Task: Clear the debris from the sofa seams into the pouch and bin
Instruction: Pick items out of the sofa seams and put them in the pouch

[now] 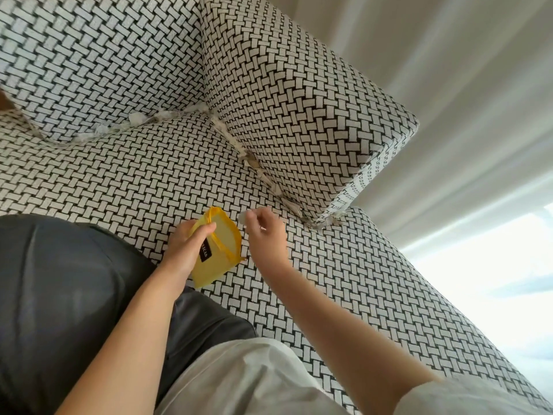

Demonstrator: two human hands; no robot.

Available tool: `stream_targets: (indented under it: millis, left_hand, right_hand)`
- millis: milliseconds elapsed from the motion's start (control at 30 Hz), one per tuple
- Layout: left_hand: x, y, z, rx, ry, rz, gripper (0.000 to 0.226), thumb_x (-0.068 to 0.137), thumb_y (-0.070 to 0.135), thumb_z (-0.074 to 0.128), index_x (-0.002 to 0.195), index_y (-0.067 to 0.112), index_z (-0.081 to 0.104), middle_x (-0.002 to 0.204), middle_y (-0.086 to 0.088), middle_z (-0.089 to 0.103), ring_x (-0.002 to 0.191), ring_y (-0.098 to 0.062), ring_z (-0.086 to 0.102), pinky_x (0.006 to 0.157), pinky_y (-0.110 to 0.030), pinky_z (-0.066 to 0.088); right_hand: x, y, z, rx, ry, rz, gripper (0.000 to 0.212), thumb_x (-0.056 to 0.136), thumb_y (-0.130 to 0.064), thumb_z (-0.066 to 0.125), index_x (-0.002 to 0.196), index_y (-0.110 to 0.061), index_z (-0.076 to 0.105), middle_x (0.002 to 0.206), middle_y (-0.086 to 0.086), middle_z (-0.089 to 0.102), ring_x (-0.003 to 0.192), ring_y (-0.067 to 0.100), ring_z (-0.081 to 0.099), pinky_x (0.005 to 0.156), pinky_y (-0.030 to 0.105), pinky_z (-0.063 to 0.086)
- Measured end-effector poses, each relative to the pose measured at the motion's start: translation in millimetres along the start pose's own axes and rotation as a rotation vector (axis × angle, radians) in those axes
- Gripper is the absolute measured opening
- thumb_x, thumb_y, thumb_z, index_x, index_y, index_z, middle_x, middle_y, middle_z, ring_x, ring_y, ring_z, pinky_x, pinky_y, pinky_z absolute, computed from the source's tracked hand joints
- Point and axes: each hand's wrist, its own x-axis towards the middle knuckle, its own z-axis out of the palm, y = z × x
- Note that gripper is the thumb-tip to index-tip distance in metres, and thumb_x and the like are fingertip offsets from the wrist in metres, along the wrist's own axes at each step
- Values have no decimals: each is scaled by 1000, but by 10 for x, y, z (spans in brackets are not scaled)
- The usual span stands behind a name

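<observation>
Your left hand (185,250) grips the yellow pouch (223,256) by its near side, thumb across the rim, holding the mouth agape just above the seat. Your right hand (266,235) hovers just beside that mouth, fingertips pinched on a pale scrap (243,217), blurred but seemingly paper or fluff.

The sofa (134,175), in black-and-white weave, fills the scene, its armrest (299,100) rising at far right. Debris (254,163) lies packed along the seam where armrest meets seat, and further tufts (134,119) trail left along the back seam. No bin is in view.

The pouch looks soft and floppy, likely to sag shut unless you hold the rim spread. The debris looks featherlight, torn and loosely wadded, apt to shred or drift if snatched. Take each piece low, where it enters the seam, with your fingertips, and draw it out slowly. The scrap weighs next to nothing, so release it well inside the mouth, not above it.
</observation>
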Motion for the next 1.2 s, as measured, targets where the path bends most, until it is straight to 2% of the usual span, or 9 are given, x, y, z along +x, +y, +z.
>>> stream_targets:
  millis: [133, 233, 333, 467, 600, 733, 833, 1033, 1200]
  left_hand:
    - [-43, -9, 18, 38, -84, 14, 66, 65, 62, 55, 121, 27, 48, 123, -7, 53, 111, -25, 53, 94, -51, 45]
    - [-57, -21, 26, 48, -112, 17, 59, 66, 59, 54, 114, 24, 52, 114, -9, 59, 105, -25, 56, 94, -52, 45]
    - [-66, -34, 29, 80, -116, 20, 53, 65, 59, 56, 107, 26, 55, 112, -8, 59, 104, -26, 57, 93, -51, 46]
    - [-88, -41, 24, 134, -132, 29, 67, 56, 68, 58, 110, 28, 55, 113, -7, 60, 107, -27, 56, 94, -53, 45]
    - [-84, -47, 34, 102, -144, 30, 49, 65, 60, 56, 105, 31, 54, 117, -7, 57, 108, -26, 53, 97, -53, 42]
    - [-101, -39, 49, 101, -156, 28, 42, 68, 56, 53, 103, 32, 53, 113, -7, 57, 106, -28, 53, 96, -51, 42]
    - [-92, -51, 46, 82, -161, 35, 23, 79, 50, 56, 94, 33, 53, 111, -9, 57, 102, -26, 54, 93, -49, 42]
    - [-100, -36, 53, 69, -136, 32, 34, 67, 54, 55, 90, 29, 57, 101, -7, 61, 100, -27, 55, 90, -47, 43]
    - [-99, -48, 35, 62, -154, 27, 44, 59, 62, 59, 92, 33, 57, 108, -8, 60, 106, -28, 54, 94, -49, 42]
  right_hand:
    - [-174, -29, 14, -128, -123, -82, 11, 87, -28, 58, 77, -23, 59, 72, -11, 53, 58, -3, 43, 54, 14, 39]
    - [-222, -4, -25, -240, -125, -139, 9, 84, -30, 61, 82, -22, 66, 75, -11, 45, 66, 0, 41, 60, 20, 36]
    - [-246, 26, -80, -291, -150, -164, 18, 86, -30, 60, 91, -15, 70, 81, -5, 47, 70, 6, 43, 61, 22, 35]
    - [-275, 77, -159, -237, -167, -138, 25, 92, -30, 52, 90, -11, 68, 82, -2, 51, 70, 9, 47, 61, 26, 43]
    - [-258, 258, -300, -236, -3, -110, 22, 95, -23, 44, 98, -16, 64, 89, -4, 61, 72, 10, 53, 61, 26, 45]
    - [-205, 636, -645, -676, 229, -69, 25, 94, -25, 45, 112, -17, 60, 96, -4, 63, 90, 14, 54, 87, 32, 42]
    - [-128, 794, -865, -856, 308, -21, 33, 93, -35, 44, 122, -22, 53, 103, -5, 59, 97, 15, 49, 88, 31, 31]
    - [72, 800, -935, -930, 375, 140, 42, 91, -46, 39, 125, -22, 48, 109, -1, 55, 102, 19, 45, 88, 36, 29]
    - [213, 749, -920, -914, 359, 226, 48, 90, -49, 41, 131, -24, 43, 116, -1, 54, 109, 20, 46, 92, 39, 30]
